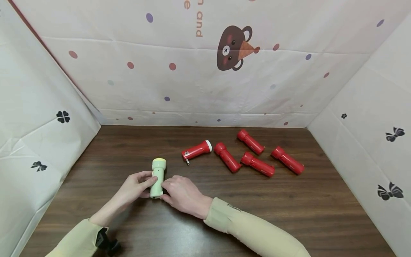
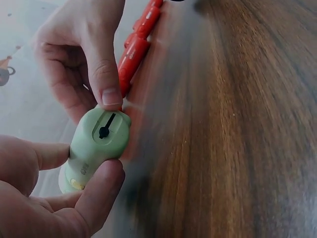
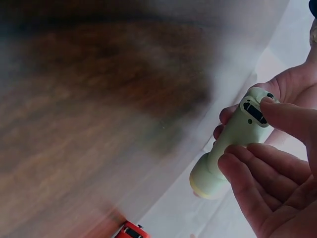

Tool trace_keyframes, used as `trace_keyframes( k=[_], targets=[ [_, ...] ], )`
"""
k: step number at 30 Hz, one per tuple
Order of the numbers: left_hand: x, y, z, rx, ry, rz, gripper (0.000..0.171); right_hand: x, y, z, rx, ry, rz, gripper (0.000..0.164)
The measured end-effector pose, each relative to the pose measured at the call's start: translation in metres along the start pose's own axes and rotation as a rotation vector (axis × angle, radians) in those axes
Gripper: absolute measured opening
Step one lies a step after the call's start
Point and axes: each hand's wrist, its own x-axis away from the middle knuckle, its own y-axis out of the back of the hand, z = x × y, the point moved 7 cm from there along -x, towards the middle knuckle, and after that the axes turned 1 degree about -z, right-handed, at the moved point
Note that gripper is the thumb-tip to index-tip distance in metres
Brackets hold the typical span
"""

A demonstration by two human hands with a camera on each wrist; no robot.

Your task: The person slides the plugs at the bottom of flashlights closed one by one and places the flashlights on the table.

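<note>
A pale green flashlight with a yellow rim at its head is held over the left part of the table. My left hand grips its body from the left, thumb on one side and fingers on the other. On the other side, my right hand has its thumb at the tail end and its fingertips against the body. In the left wrist view, the tail of the flashlight shows a black slot. The right wrist view shows a dark recess on the side of the flashlight, beside my right thumb.
Beyond my hands lies a red flashlight with a white rim and a small piece sticking out near its tail. Several more red flashlights lie to the right. Printed white sheets enclose the wooden table at the back and sides.
</note>
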Motion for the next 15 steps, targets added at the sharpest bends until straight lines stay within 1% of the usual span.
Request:
trace_keyframes(
  k=[9, 15],
  targets=[
    [-0.002, 0.003, 0.004, -0.019, 0.003, -0.004, 0.06, -0.004, -0.006, 0.001, 0.014, -0.018, 0.019, 0.021],
    [-0.002, 0.005, 0.005, -0.07, -0.008, -0.024, 0.058, -0.008, -0.011, 0.002, 0.026, -0.016, 0.036, 0.019]
  ],
)
